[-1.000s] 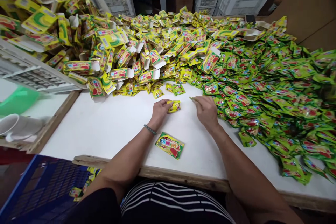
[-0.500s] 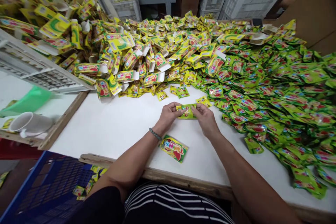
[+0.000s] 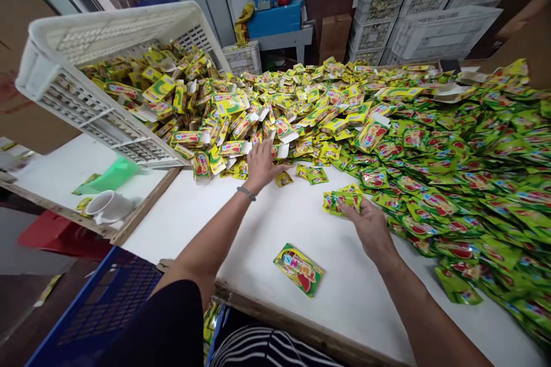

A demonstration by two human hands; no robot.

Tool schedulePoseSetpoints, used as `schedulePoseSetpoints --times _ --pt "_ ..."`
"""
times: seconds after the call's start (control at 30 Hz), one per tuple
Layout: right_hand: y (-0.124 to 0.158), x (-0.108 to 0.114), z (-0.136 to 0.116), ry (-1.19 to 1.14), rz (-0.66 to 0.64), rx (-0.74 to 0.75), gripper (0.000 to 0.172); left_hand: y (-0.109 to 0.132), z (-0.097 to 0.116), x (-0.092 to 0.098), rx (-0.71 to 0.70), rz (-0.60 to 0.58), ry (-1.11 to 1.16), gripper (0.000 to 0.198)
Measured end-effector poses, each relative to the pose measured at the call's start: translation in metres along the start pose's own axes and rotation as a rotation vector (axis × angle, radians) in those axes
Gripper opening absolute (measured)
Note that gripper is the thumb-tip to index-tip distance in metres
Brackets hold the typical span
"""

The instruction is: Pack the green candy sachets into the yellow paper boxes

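Observation:
My left hand (image 3: 260, 167) reaches to the near edge of a heap of small open-ended candy boxes (image 3: 232, 104), fingers stretched and thumb apart. Right by its fingertips lies a yellow box with a white open flap (image 3: 280, 151); whether they touch is hard to tell. My right hand (image 3: 371, 222) pinches a green and yellow candy packet (image 3: 336, 202) between thumb and fingers, just above the white tabletop (image 3: 253, 229). Closer to me, a printed candy box (image 3: 299, 269) lies flat. A few loose packets (image 3: 312, 174) rest between my hands.
Green packets (image 3: 434, 183) cover the table's right side. A tipped white crate (image 3: 107, 112) spills boxes at the left. Beside it are a white mug (image 3: 108, 206) and a green plastic scoop-like piece (image 3: 109, 176). A blue crate (image 3: 99, 304) stands below the table edge.
My left hand has let go of the packet and moved left to the boxes. My right hand keeps the packet, now farther right. The view has turned left and up.

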State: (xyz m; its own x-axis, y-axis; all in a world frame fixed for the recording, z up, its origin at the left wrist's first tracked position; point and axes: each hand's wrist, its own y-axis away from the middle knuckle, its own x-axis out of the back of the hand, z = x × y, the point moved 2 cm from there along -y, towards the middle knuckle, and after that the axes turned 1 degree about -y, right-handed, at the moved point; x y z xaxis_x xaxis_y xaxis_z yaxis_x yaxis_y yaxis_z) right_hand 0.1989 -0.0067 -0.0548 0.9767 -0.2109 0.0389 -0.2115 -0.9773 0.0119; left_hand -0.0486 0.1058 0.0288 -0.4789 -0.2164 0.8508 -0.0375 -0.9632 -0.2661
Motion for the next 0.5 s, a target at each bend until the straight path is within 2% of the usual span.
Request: schedulePoseSetpoints --times 0.1,0.13,0.2,0.27,0.33,0.5 --pt "0.001 -0.002 -0.004 -0.008 -0.038 0.026 0.037 -0.030 -0.018 -0.002 -0.019 -0.232 -0.147 0.089" --pt "0.001 -0.002 -0.005 0.000 -0.041 0.031 0.036 -0.034 -0.020 -0.003 -0.032 -0.278 -0.190 0.088" --pt "0.001 -0.001 -0.007 0.017 -0.035 0.037 0.035 -0.033 -0.017 -0.001 -0.076 -0.290 -0.269 0.076" --pt "0.001 0.000 -0.009 0.016 -0.025 0.041 0.034 -0.019 -0.008 0.002 -0.136 -0.245 -0.304 0.066" --pt "0.000 0.001 -0.011 -0.011 -0.008 0.050 0.033 0.004 0.006 0.002 -0.197 -0.215 -0.274 0.063" --pt "0.002 0.002 -0.024 -0.090 0.077 0.097 0.032 0.066 0.043 -0.020 -0.262 -0.367 -0.156 0.058"
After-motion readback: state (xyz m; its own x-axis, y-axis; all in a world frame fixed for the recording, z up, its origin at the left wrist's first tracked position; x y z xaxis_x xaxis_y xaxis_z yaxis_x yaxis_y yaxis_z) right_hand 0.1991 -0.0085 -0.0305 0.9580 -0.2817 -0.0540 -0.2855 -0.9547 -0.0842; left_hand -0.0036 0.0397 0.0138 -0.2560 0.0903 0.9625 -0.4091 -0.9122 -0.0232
